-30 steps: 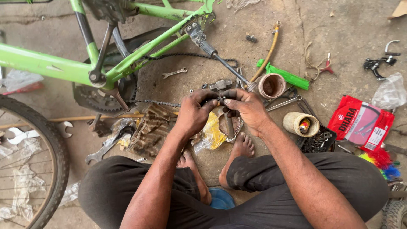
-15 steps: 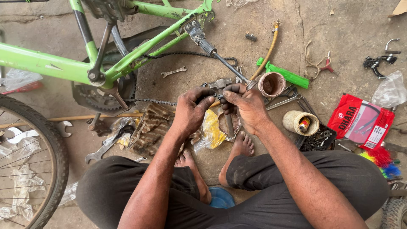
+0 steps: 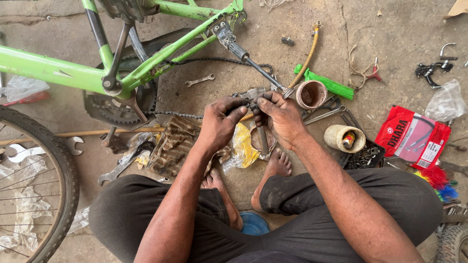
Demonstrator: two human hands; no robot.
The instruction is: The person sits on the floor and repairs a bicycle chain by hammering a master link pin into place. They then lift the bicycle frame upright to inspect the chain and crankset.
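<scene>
Both hands met at the centre of the frame, just above the person's bare feet. The left hand (image 3: 220,121) and right hand (image 3: 282,118) were closed together on a small grey metal part (image 3: 252,94), fingertips pinching it from either side; its exact shape was mostly hidden by the fingers.

Judged handling: the part looked like steel, stiff and fairly light, and likely greasy, since both hands were blackened. A firm pinch on its flat faces seemed the safest hold; a slick surface could let it slip.

Surroundings: the green bicycle frame (image 3: 53,70) lay across the upper left, its chain (image 3: 214,60) slack on the floor. 1 tyre (image 3: 63,165) curved along the left edge. A small spanner (image 3: 200,80) lay above the hands. 2 open tins (image 3: 312,94) (image 3: 345,138) sat to the right, beside a red packet (image 3: 414,136). A yellow plastic bag (image 3: 243,146) lay right under the hands. The black pedal crank arm (image 3: 253,65) ran close to the right hand and crowded that side.
</scene>
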